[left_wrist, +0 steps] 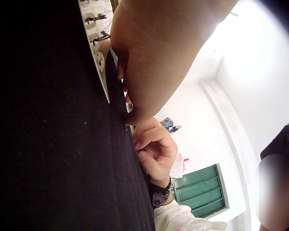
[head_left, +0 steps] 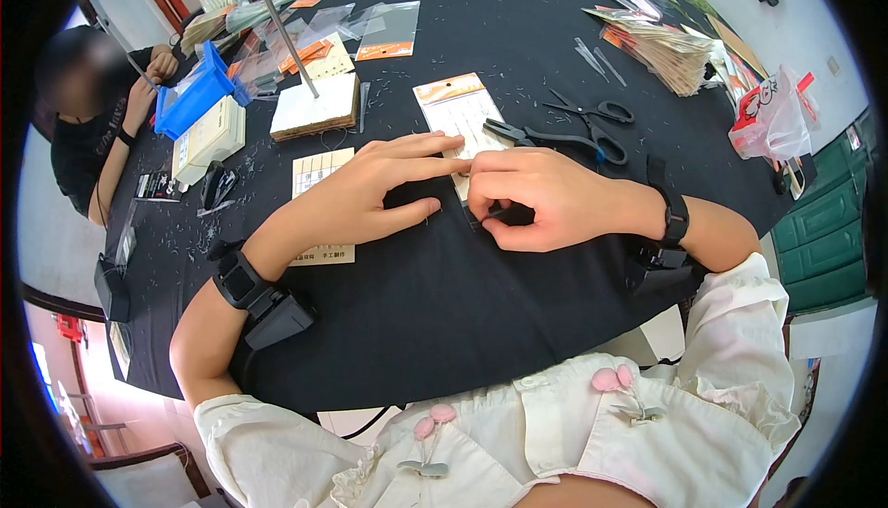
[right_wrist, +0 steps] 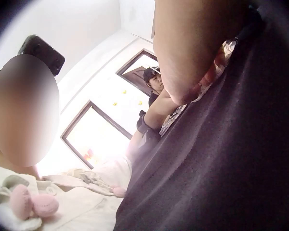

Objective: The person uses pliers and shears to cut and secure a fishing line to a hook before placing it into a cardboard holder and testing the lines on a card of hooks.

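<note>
In the head view my left hand [head_left: 388, 179] reaches across the table with its fingers extended, fingertips on the lower part of a white card with an orange header [head_left: 453, 92]. Opposite it, my right hand [head_left: 555, 198] has curled fingers, thumb and forefinger closed together at the card's near end. They pinch a small thin dark thing, mostly hidden; I cannot tell its kind. Beneath my left hand and wrist lies a beige printed card [head_left: 328, 254]; small black rings [left_wrist: 100, 36] show on it in the left wrist view. Pliers [head_left: 546, 138] lie just beyond my right hand.
Black-handled scissors [head_left: 601, 119] lie past the pliers. A metal rod stands in a block [head_left: 314, 110] at left, near a blue bin [head_left: 194, 96]. Stacked cards [head_left: 657, 50] and a plastic bag [head_left: 772, 119] sit at right. Another person [head_left: 83, 156] sits at left.
</note>
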The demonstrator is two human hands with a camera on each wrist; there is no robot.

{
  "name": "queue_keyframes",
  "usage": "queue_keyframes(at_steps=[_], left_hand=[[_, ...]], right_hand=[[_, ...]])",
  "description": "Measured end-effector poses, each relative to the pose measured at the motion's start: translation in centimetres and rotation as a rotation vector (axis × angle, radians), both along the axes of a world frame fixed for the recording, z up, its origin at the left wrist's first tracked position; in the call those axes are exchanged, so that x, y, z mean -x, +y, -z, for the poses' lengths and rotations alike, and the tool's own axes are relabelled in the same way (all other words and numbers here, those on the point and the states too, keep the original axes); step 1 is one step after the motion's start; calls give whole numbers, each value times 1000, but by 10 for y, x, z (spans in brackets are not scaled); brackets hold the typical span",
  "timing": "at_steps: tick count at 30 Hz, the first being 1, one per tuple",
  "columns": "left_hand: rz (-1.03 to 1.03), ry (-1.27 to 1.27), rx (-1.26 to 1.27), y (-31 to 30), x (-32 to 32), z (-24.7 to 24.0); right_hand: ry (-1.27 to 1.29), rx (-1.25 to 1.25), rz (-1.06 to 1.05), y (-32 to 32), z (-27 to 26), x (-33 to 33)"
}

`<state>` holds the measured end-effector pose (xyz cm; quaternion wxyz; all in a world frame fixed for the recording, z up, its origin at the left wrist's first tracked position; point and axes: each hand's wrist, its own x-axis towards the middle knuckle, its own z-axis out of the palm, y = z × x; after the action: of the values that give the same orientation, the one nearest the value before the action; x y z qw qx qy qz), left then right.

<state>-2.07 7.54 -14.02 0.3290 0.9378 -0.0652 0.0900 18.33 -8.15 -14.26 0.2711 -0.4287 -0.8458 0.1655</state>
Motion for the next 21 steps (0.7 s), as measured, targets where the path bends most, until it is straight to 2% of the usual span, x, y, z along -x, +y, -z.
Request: queue_keyframes(at_steps=[21], left_hand=[[-3,11,-3,0,1,0]], right_hand=[[-9,-2,4,0,0,0]])
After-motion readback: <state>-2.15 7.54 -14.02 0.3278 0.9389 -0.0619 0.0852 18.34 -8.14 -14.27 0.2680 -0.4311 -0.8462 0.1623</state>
